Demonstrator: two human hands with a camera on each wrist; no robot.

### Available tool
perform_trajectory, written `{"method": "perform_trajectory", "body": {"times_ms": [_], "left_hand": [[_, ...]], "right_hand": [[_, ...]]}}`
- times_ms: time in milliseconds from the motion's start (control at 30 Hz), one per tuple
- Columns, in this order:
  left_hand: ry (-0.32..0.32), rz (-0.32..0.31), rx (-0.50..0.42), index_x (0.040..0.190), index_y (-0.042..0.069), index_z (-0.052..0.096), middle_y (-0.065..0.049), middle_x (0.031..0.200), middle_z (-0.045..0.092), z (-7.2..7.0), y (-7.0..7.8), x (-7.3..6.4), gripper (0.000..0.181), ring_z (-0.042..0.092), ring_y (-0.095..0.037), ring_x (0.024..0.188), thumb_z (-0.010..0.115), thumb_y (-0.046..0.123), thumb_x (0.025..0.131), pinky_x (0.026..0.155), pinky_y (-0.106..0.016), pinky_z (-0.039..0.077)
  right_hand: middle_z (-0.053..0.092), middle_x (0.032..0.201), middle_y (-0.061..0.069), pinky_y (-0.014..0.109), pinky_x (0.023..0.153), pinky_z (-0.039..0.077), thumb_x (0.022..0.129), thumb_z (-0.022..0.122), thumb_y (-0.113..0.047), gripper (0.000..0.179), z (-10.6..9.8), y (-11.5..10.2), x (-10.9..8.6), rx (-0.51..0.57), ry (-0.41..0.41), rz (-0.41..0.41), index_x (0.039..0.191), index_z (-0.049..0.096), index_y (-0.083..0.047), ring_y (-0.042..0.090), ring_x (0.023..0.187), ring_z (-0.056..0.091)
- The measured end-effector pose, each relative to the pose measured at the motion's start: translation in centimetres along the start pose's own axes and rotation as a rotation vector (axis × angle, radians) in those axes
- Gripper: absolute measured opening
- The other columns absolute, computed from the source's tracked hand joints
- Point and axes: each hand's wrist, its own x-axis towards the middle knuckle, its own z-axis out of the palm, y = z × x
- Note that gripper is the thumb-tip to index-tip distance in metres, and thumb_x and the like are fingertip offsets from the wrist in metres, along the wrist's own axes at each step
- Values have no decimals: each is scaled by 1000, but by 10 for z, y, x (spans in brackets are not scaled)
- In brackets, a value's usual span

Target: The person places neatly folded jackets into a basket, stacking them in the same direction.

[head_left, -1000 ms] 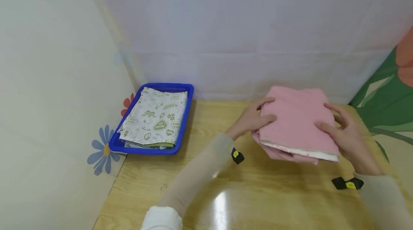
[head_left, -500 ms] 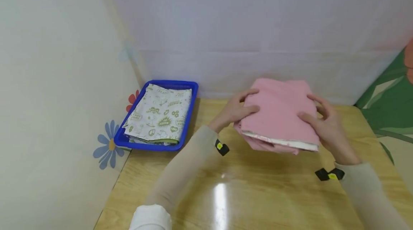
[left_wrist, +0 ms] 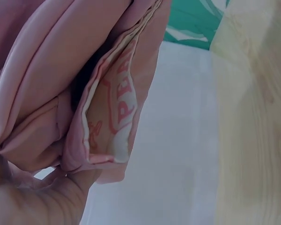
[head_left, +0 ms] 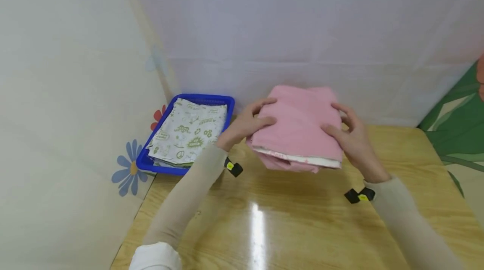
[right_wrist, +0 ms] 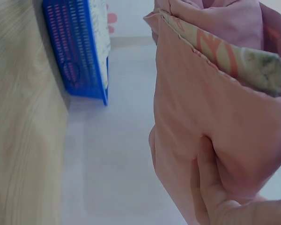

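Both hands hold a thick bundle of folded pink cloth between them, raised above the wooden table. My left hand grips its left side, thumb on top and other fingers along the edge. On the opposite side, my right hand grips it the same way, with the thumb pressing into the fabric in the right wrist view. White lining with pink print shows between the layers in the left wrist view. The undersides of both hands are hidden by the bundle.
A blue plastic basket stands at the table's back left, against the walls. Inside lies folded white cloth with green print. My left forearm overlaps the basket's front right corner. The table meets a white sheet behind.
Both hands have carried the pink bundle leftward, closer to the blue basket, and slightly up in the head view. Their grip looks the same, and the cloth in the basket is unchanged.
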Motion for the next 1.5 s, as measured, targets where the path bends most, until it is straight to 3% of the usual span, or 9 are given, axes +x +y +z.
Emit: {"method": "perform_trajectory", "body": {"times_ms": [300,500,733,1000,1200,1367,1500], "left_hand": [[25,16,-29,157,29,55,-17,155,56,-31,-5,-3,66,65,-33,126,78,25,95,104,-46,58],[37,-3,-97,157,26,54,-22,149,60,-54,-3,-7,65,67,-36,120,75,19,97,97,-42,60],[104,-1,-91,156,26,56,-22,150,58,-85,2,-12,61,65,-35,121,73,23,97,92,-39,60],[215,-88,-50,155,32,55,-15,161,52,-129,-1,-38,56,67,-31,121,70,34,101,87,-30,61],[238,-128,-53,156,33,53,-11,162,50,-157,-6,-58,55,68,-22,116,69,34,103,86,-28,61],[235,-114,-58,153,30,54,-12,154,55,-175,-11,-66,52,71,-15,106,68,30,103,83,-27,62],[247,-119,-71,148,28,55,-1,137,65,-190,-15,-71,48,74,-14,96,70,27,103,77,-27,62]], "right_hand": [[48,127,15,28,64,63,102,70,-16,71,26,-6,16,-28,-4,-29,165,39,-18,14,78,72],[48,129,14,27,67,62,101,69,-14,71,45,-14,26,31,-19,-20,165,39,-18,14,78,72],[48,134,15,28,72,64,101,68,-12,70,70,-22,42,99,-29,-53,165,40,-19,18,87,73],[50,134,20,30,76,64,100,70,-11,69,120,-27,62,155,-59,-76,163,44,-19,28,96,70],[50,134,23,31,72,62,98,70,-10,67,155,-28,69,153,-65,-81,161,46,-17,31,95,66],[51,134,23,33,73,61,97,70,-8,68,176,-28,73,162,-61,-90,160,46,-17,30,97,65],[51,135,24,35,76,61,96,70,-4,69,195,-23,78,183,-57,-117,160,47,-16,30,100,64]]}}
